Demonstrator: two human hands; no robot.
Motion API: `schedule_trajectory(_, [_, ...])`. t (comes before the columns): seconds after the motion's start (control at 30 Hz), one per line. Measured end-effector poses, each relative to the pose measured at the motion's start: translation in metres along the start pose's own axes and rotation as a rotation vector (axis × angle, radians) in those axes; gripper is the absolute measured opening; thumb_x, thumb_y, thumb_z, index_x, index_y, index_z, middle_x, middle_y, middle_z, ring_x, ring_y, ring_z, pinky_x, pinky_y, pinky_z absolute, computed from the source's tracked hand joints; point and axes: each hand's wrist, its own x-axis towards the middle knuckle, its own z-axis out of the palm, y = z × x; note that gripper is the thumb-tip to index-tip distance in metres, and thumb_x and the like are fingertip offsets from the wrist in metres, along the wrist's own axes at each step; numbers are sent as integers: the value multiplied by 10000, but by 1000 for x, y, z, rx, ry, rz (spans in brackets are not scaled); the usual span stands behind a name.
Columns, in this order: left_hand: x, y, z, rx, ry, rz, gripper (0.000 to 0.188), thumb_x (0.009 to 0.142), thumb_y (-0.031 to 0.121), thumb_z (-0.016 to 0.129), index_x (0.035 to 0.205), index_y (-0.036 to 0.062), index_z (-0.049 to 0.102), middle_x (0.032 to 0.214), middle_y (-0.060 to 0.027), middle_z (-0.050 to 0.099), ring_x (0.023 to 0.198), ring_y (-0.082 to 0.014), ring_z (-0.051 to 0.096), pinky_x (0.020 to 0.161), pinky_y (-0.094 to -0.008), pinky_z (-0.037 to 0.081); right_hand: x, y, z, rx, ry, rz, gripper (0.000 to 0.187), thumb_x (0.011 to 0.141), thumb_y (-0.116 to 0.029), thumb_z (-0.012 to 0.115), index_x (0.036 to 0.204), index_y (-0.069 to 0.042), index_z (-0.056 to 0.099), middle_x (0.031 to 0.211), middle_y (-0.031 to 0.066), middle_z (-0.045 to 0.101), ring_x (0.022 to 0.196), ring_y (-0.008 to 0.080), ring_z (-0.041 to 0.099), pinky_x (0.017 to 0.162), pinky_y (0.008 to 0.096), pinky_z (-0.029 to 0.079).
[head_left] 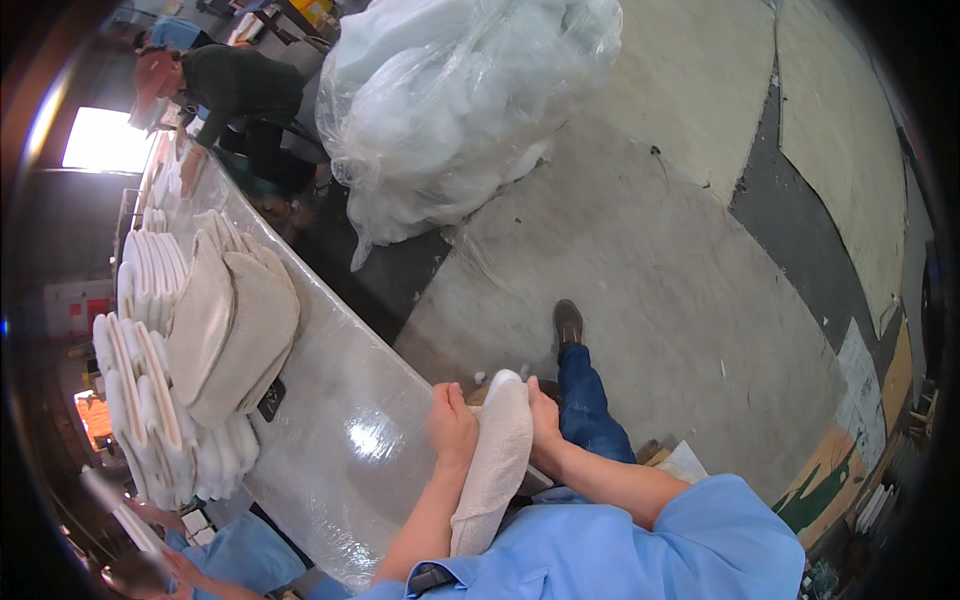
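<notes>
In front of my body, a long beige fabric piece point(495, 455) stands upright between my two hands, with rounded white padding point(507, 378) showing at its top end. My left hand point(454, 425) is closed on its left edge near the top. On the opposite edge, my right hand point(543, 415) grips it at about the same height. The lower end rests against my blue shirt. Part of each hand's fingers is hidden behind the fabric.
A plastic-wrapped table point(340, 400) runs along my left. On it lie beige fabric pieces point(235, 310), white padded stacks point(140, 400) and a dark phone-like object point(271, 399). A large clear bag of white stuffing point(450, 110) sits beyond. Two people point(240, 90) point(235, 555) work around the table.
</notes>
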Motion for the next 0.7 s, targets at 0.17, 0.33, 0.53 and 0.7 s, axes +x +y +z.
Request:
schedule_trajectory(0.17, [-6,-32,-2,53,79,-166,311,1112,344,534,1076,56,646,848,-188,701,762,-405,677,687,-484,520,37,-6,22,2,91,53,465,1123,-447,540,993,-25,687,913,45,655,832,159,588,766,371,498])
schedule_trajectory(0.33, [-3,-34,-2,69,47,-150,303,1095,350,582,1053,63,669,808,-170,686,699,-337,663,664,-450,522,50,9,7,-99,-100,-25,414,1127,-430,530,993,-60,659,891,8,601,864,141,570,796,347,491])
schedule_trajectory(0.53, [13,-21,-8,-17,-60,95,187,1049,219,674,1031,35,704,861,-79,701,713,-173,638,644,-350,502,32,-3,-28,-44,-336,-320,200,1092,-239,633,1113,-50,696,1019,-32,618,977,77,559,869,255,447])
schedule_trajectory(0.7, [61,23,-14,-395,-367,-58,174,1028,194,707,1035,20,710,817,-22,652,686,-125,573,637,-288,464,38,-22,-38,-146,-541,-363,190,1041,-101,683,1219,-38,700,1142,8,645,1018,105,614,950,286,488])
